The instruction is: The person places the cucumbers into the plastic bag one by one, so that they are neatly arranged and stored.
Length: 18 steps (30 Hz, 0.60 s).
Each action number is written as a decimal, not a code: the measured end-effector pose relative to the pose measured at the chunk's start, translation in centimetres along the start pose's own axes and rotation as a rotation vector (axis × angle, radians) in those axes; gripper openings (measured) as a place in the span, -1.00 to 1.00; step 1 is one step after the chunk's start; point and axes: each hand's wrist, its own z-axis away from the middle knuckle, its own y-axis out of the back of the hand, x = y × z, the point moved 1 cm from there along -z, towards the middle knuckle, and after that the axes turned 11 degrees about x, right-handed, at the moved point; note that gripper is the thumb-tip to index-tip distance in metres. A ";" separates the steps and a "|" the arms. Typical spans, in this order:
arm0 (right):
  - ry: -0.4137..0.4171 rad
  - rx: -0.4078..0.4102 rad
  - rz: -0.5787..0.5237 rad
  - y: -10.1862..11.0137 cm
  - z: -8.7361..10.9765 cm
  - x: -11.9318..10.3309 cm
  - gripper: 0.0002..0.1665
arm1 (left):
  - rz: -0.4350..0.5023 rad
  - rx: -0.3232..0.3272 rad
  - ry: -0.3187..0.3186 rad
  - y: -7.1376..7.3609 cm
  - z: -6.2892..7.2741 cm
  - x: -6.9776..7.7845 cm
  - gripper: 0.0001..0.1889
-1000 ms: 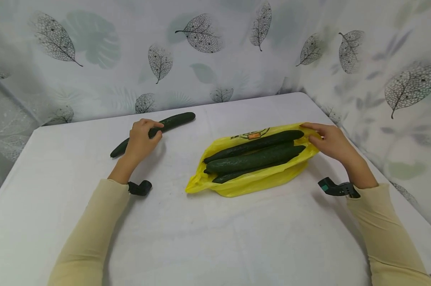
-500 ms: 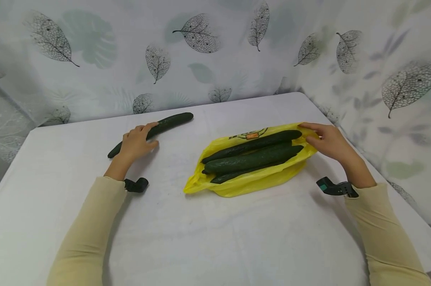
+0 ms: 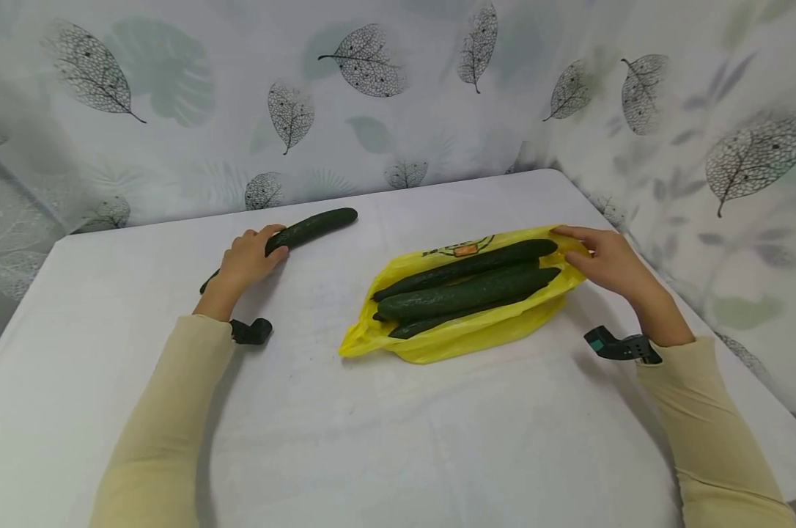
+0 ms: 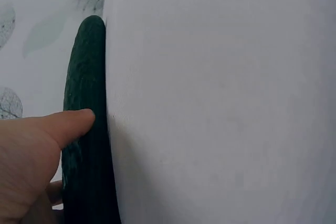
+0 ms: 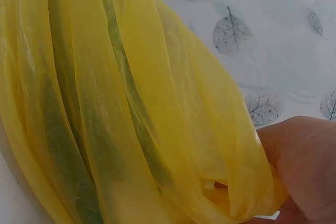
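Note:
A long dark green cucumber (image 3: 315, 226) lies slantwise near the back left of the white table. My left hand (image 3: 242, 260) grips it around its nearer half; in the left wrist view the thumb (image 4: 73, 125) crosses the cucumber's side, with fingers partly hidden behind. At the right, my right hand (image 3: 609, 260) pinches the open edge of a yellow plastic bag (image 3: 490, 343), holding its mouth spread. Several cucumbers (image 3: 470, 292) lie side by side inside the bag. Through the thin yellow film, their dark shapes show in the right wrist view.
The white cloth-covered table (image 3: 385, 433) ends at a back edge just beyond the loose cucumber. A leaf-patterned curtain (image 3: 207, 103) hangs behind it and along the right side. Black straps with small cameras (image 3: 253, 331) sit on both wrists.
My left hand has slid slightly back along the loose cucumber and its fingers have closed round it. The right hand and the yellow bag have stayed in place.

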 end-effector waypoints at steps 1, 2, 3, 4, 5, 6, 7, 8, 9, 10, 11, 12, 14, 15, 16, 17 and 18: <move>0.000 0.002 0.000 0.0 0.0 0.0 -0.50 | -0.002 0.005 0.010 0.0 -0.1 0.0 -0.39; 0.000 0.003 -0.003 0.0 0.0 0.0 -0.50 | -0.004 0.011 0.021 -0.1 -0.2 0.0 -0.39; 0.000 0.004 -0.004 0.0 0.0 0.0 -0.50 | -0.005 0.019 0.027 -0.1 -0.2 0.0 -0.38; 0.000 0.001 -0.005 0.0 0.0 0.0 -0.50 | -0.004 0.025 0.033 -0.1 -0.1 0.0 -0.38; -0.001 -0.001 -0.009 0.0 0.0 -0.1 -0.50 | -0.002 0.031 0.038 -0.2 -0.1 0.0 -0.38; 0.001 0.000 -0.008 0.0 0.0 -0.1 -0.50 | 0.000 0.035 0.041 -0.2 0.0 -0.1 -0.38; 0.002 0.000 -0.009 -0.1 0.0 -0.1 -0.50 | 0.001 0.038 0.044 -0.2 0.0 -0.1 -0.38; 0.004 0.000 -0.011 -0.1 0.0 -0.1 -0.50 | 0.004 0.040 0.046 -0.2 0.0 -0.2 -0.38; 0.005 0.001 -0.009 -0.1 0.0 -0.1 -0.50 | 0.007 0.042 0.046 -0.2 0.0 -0.2 -0.39; 0.007 0.003 -0.008 -0.1 0.0 -0.1 -0.50 | 0.009 0.042 0.046 -0.2 0.0 -0.3 -0.38; 0.009 0.004 -0.007 -0.1 0.0 -0.1 -0.50 | 0.012 0.042 0.046 -0.1 0.0 -0.3 -0.38; 0.010 0.004 -0.003 0.0 0.0 -0.1 -0.50 | 0.014 0.042 0.042 0.0 0.0 -0.4 -0.38; 0.014 0.008 -0.001 0.0 0.0 -0.1 -0.50 | 0.021 0.039 0.035 0.1 -0.1 -0.3 -0.38; 0.017 0.010 0.000 0.0 0.0 -0.1 -0.50 | 0.024 0.039 0.032 0.1 -0.1 -0.3 -0.38; 0.020 0.013 0.002 0.0 0.0 -0.1 -0.50 | 0.027 0.038 0.030 0.2 -0.1 -0.2 -0.38; 0.021 0.014 0.001 0.0 0.0 -0.1 -0.50 | 0.030 0.040 0.028 0.2 -0.1 -0.1 -0.38; 0.023 0.015 0.003 0.0 0.0 -0.1 -0.51 | 0.032 0.042 0.024 0.2 0.0 0.0 -0.38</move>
